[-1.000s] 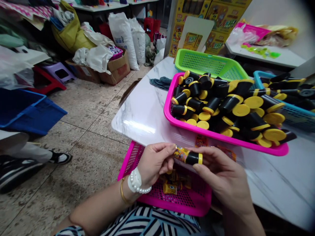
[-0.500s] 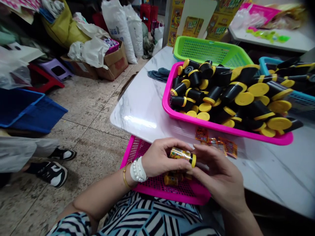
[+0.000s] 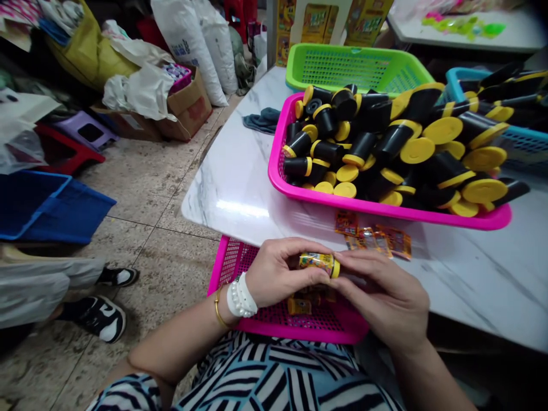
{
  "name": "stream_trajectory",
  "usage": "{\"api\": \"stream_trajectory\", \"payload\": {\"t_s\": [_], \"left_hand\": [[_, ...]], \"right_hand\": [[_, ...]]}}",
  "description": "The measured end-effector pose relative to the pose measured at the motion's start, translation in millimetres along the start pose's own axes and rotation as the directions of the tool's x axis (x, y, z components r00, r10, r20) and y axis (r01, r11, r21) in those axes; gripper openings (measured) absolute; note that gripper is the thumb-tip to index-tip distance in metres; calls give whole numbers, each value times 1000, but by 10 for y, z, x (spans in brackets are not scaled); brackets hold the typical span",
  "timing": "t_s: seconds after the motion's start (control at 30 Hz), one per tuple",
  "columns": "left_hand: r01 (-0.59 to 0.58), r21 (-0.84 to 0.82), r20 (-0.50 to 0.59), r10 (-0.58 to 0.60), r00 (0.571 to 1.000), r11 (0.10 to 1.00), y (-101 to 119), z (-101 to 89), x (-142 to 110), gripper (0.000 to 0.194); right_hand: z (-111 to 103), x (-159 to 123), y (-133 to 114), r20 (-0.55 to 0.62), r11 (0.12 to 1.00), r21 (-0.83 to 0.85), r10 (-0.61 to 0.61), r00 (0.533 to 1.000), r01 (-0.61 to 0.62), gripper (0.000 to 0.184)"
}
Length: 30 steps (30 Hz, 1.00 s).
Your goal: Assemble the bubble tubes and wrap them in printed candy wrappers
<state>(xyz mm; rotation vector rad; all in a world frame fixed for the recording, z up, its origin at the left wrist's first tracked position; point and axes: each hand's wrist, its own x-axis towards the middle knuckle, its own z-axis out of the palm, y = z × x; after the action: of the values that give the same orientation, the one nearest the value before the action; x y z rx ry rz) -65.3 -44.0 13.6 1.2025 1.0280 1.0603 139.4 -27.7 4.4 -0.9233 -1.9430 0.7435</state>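
Note:
Both my hands hold one small labelled tube (image 3: 317, 262) with a yellow cap, just above the pink basket (image 3: 265, 326) on my lap. My left hand (image 3: 280, 272) wraps its fingers round the tube's labelled body. My right hand (image 3: 383, 297) pinches the capped end. Several labelled tubes (image 3: 298, 306) lie in the lap basket under my hands. A strip of orange stickers (image 3: 377, 238) lies on the white marble table (image 3: 240, 188) just beyond my fingers. Behind it a big pink basket (image 3: 299, 194) is heaped with black tubes with yellow caps (image 3: 385, 148).
A green basket (image 3: 355, 68) and a blue basket (image 3: 520, 142) with more tubes stand farther back. A dark cloth (image 3: 262, 120) lies on the table's left. Another person's legs and shoes (image 3: 94, 317) are on the floor at left, near a blue bin (image 3: 47, 205), boxes and sacks.
My hands have drawn the tube closer together, the left hand now wrapping round its body. The view has tilted down, so the baskets sit higher in frame.

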Motion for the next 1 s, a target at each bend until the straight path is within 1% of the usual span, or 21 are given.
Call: {"api": "stream_trajectory", "payload": {"t_s": [0.03, 0.1, 0.23, 0.3, 0.33, 0.37, 0.4, 0.43, 0.47, 0.5, 0.53, 0.57, 0.6, 0.63, 0.67, 0.7, 0.73, 0.8, 0.87, 0.9, 1.0], "left_hand": [[-3, 28, 29, 2, 1000, 1000, 13, -4, 2, 26], [31, 16, 71, -32, 997, 999, 28, -31, 1, 34], [183, -155, 52, -177, 983, 971, -10, -132, 1, 55], [235, -186, 97, -220, 971, 954, -45, -158, 5, 52], [232, -184, 121, -213, 970, 955, -58, -155, 6, 46], [197, -159, 124, -178, 976, 967, -68, -142, 4, 40], [125, -104, 100, -115, 988, 987, -75, -121, 1, 34], [21, -22, 63, -20, 998, 1000, -80, -94, -6, 29], [-98, 77, 28, 96, 995, 992, -85, -67, -14, 28], [-210, 174, 11, 212, 977, 962, -92, -41, -24, 28], [-299, 253, 12, 306, 952, 920, -102, -22, -35, 30], [-361, 303, 23, 372, 928, 882, -116, -11, -47, 31], [-398, 326, 29, 412, 911, 858, -131, -9, -58, 31], [-406, 334, 25, 423, 906, 850, -145, -14, -68, 32], [-387, 330, 14, 405, 914, 861, -158, -23, -78, 31], [-339, 300, -6, 357, 934, 892, -166, -35, -87, 30], [-266, 234, -27, 280, 960, 935, -170, -44, -95, 29], [-55, 21, -17, 56, 998, 998, -163, -48, -113, 29], [146, -173, 58, -138, 989, 974, -152, -31, -133, 34], [213, -226, 94, -197, 976, 950, -150, -18, -142, 37], [304, -333, 163, -263, 951, 893, -182, 13, -161, 50]], "right_hand": [[6, -7, 0, 4, 1000, -8, -7, 1000, 7, 36], [12, -7, 5, 10, 999, -32, -24, 1000, 25, 35], [10, 38, 36, -13, 993, -78, -89, 996, 88, 37], [11, 65, 54, -10, 986, -79, -151, 989, 150, 39], [14, 73, 60, -7, 982, -76, -176, 984, 175, 39], [21, 77, 63, -7, 981, -68, -183, 983, 182, 39], [31, 76, 64, -11, 986, -49, -160, 987, 159, 39], [46, 70, 61, -20, 995, -9, -103, 994, 103, 38], [65, 61, 56, -29, 998, 56, -15, 999, 16, 35], [88, 51, 47, -32, 986, 143, 92, 995, -87, 30], [112, 41, 35, -26, 953, 238, 201, 979, -189, 26], [134, 34, 21, -17, 906, 324, 293, 956, -272, 22], [153, 33, 6, -8, 862, 386, 359, 933, -329, 20], [166, 37, -7, 5, 829, 424, 400, 917, -364, 20], [169, 47, -17, 25, 808, 443, 421, 907, -388, 19], [162, 61, -21, 62, 791, 455, 430, 901, -409, 19], [145, 77, -20, 119, 769, 470, 431, 894, -434, 20], [93, 105, -2, 245, 720, 504, 411, 878, -477, 27], [42, 118, 23, 317, 712, 503, 376, 871, -490, 31], [26, 116, 32, 328, 725, 492, 358, 874, -482, 29], [25, 76, 35, 298, 759, 492, 313, 902, -426, 15]]}}
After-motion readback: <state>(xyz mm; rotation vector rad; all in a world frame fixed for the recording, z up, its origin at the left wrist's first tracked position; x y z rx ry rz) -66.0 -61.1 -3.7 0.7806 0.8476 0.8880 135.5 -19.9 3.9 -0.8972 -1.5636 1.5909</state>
